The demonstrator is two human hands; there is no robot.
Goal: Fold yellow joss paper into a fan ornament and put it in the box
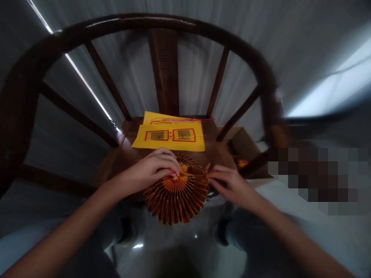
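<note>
A round pleated paper rosette [177, 200], orange-brown with gold edges, sits at the front of a wooden chair seat and juts past its edge. My left hand [162, 166] is closed at the rosette's middle, its fingertips pinching the paper near a red spot. On the right rim, my right hand [227, 181] pinches a folded edge of the same rosette between thumb and fingers. Behind it lie yellow paper sheets [171, 146] with red-framed gold squares. Thin pink-red strings [176, 120] rest across the sheets.
The chair's curved dark rail [150, 21] and spindles surround the seat. Right of the seat stands an open cardboard box [245, 143] with something orange inside. My legs are on both sides below, above a shiny floor [176, 247].
</note>
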